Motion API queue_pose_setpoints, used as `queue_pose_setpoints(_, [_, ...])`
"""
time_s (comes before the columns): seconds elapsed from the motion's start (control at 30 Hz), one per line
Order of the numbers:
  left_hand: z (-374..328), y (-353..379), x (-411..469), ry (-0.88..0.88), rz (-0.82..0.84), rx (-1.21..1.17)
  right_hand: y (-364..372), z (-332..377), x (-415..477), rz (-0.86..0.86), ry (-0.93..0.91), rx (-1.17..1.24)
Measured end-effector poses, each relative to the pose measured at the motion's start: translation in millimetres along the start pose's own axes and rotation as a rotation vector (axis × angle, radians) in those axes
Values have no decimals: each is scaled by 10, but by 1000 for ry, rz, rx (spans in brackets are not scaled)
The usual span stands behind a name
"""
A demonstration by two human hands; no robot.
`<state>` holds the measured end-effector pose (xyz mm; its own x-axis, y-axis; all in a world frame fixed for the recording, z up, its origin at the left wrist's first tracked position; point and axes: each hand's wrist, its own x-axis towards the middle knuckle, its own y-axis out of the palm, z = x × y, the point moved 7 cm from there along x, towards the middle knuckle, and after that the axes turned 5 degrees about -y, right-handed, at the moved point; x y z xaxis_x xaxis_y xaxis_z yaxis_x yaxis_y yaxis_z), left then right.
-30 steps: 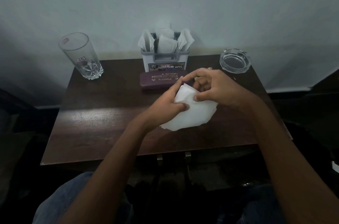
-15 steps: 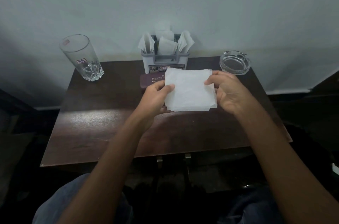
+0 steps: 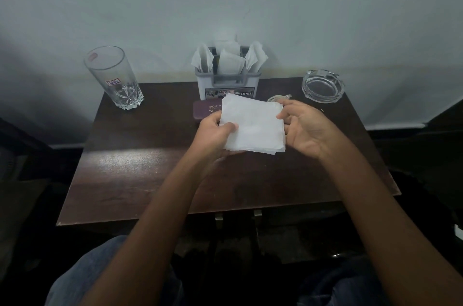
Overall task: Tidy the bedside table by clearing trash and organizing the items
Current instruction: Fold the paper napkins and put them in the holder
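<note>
With left hand (image 3: 215, 133) and right hand (image 3: 309, 129) pinching opposite edges of the square white paper napkin (image 3: 253, 125), the person should keep it flat while slotting it into the grey plastic napkin holder (image 3: 228, 84).

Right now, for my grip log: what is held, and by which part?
A white square paper napkin: the left hand pinches its left edge, the right hand holds its right edge.

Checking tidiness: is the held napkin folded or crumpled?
Folded: the napkin is a flat square with layered edges along its right side.
</note>
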<state>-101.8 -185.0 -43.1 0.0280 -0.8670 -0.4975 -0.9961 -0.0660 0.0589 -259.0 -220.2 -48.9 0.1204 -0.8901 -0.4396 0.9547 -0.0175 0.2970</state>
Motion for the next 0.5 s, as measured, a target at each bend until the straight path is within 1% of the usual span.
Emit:
queue_pose_setpoints(0.1, [-13,-38,16,26,-43,10,-10,-60,-12,46,64,-12])
queue_pose_setpoints(0.17, [-18,-43,19,28,-49,-25,-35,-77,-8,28,59,-49])
queue_pose_setpoints(0.3, [8,2,16,-29,7,-190,-64,-33,12,-54,-33,-97])
queue_pose_setpoints(0.37, [24,14,20,-72,36,-303,-60,10,25,-49,-101,-89])
queue_pose_setpoints(0.5, [45,-16,47,-121,20,-397,-36,71,11,-12,-184,-117])
